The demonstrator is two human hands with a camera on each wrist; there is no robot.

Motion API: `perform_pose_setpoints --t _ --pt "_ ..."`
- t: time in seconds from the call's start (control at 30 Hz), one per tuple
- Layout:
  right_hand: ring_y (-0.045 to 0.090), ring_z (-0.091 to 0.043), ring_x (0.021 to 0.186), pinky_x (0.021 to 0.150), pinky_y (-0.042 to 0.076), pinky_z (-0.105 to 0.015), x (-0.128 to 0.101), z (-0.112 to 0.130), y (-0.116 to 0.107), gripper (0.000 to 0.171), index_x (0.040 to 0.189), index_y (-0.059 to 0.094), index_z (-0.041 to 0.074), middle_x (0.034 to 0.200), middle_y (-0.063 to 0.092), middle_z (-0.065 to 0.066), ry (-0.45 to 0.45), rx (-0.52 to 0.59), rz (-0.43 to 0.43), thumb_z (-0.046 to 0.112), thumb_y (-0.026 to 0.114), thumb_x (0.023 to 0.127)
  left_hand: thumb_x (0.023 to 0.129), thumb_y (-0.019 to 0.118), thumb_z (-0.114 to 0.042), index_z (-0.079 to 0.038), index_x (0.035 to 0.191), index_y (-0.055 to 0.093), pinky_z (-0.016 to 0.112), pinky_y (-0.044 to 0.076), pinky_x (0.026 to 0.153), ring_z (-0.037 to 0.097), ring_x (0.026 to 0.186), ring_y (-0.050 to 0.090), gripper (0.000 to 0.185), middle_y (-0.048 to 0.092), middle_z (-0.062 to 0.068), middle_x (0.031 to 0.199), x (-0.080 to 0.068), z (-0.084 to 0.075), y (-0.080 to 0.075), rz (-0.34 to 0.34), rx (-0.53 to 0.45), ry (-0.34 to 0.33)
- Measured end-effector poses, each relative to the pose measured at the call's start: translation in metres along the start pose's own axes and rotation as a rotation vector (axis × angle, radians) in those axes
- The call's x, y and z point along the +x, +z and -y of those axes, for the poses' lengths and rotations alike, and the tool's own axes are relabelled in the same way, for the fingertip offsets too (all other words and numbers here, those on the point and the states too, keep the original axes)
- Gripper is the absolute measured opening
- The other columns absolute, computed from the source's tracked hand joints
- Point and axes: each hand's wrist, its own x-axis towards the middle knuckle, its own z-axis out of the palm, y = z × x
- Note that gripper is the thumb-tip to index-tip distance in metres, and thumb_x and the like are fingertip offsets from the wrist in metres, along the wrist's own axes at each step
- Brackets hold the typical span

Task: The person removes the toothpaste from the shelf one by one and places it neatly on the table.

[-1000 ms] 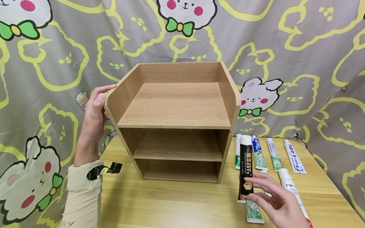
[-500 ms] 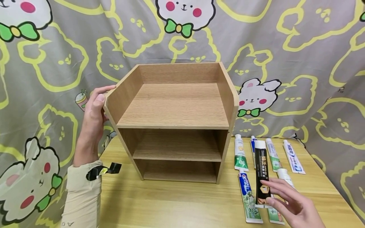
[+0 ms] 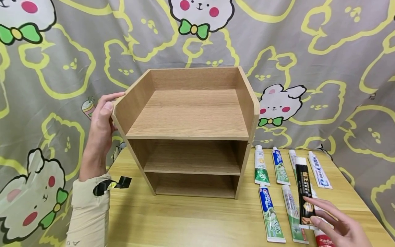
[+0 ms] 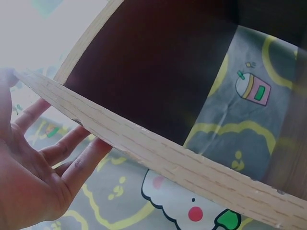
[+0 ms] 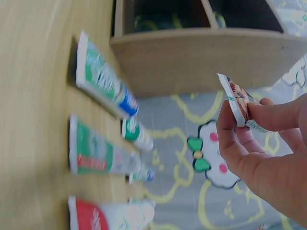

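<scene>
A wooden shelf unit (image 3: 188, 116) with an open top tray and two lower compartments stands on the table. My left hand (image 3: 103, 115) holds its left side panel (image 4: 144, 139), with the thumb at the front edge and the fingers (image 4: 72, 158) stretched behind it. My right hand (image 3: 313, 214) at the lower right pinches the bottom end of a black toothpaste tube (image 3: 303, 190) and holds it upright over the tubes on the table. The right wrist view shows the tube's crimped end (image 5: 236, 103) between thumb and fingers (image 5: 268, 115).
Several toothpaste tubes lie in rows on the wooden table (image 3: 191, 223) right of the shelf: a green one (image 3: 261, 168), a blue-green one (image 3: 270, 214), a white-blue one (image 3: 320, 170). A cartoon-print cloth (image 3: 339, 68) hangs behind. All shelf compartments hold nothing.
My right hand has carried the black tube to the right and a little lower, from beside the shelf's right side to above the right-hand tubes. The left hand has stayed on the shelf.
</scene>
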Motion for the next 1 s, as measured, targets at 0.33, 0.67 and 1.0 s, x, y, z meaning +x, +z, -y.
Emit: perform_pose_setpoints --t 0.33,0.67,1.0 --pt "0.051 0.017 0.115 0.077 0.054 -0.015 -0.012 -0.037 -0.017 0.045 0.144 0.054 -0.002 0.136 0.052 0.028 0.143 -0.039 0.002 -0.004 0.06 0.1 0.098 0.049 -0.035 -0.013 0.139 0.061 0.031 0.057 0.062 0.032 0.1 0.057 0.048 0.052 0.019 0.129 0.0 0.001 0.001 0.013 -0.013 0.0" --pt "0.059 0.014 0.095 0.068 0.056 -0.02 -0.023 -0.081 -0.048 0.05 0.15 0.05 0.004 0.124 0.041 0.047 0.358 -0.067 0.063 0.015 0.062 0.104 0.098 0.049 -0.036 -0.012 0.139 0.06 0.03 0.057 0.063 0.031 0.103 0.057 0.048 0.052 0.017 0.131 0.0 0.0 0.0 0.026 -0.003 0.002" --pt "0.066 -0.007 0.099 0.075 0.058 -0.032 -0.026 -0.12 -0.071 0.052 0.154 0.049 0.024 0.111 0.031 0.049 0.625 0.035 0.211 0.034 0.061 0.104 0.098 0.049 -0.034 -0.012 0.138 0.061 0.029 0.057 0.061 0.03 0.098 0.058 0.047 0.052 0.018 0.128 0.0 0.0 0.0 0.009 -0.014 -0.001"
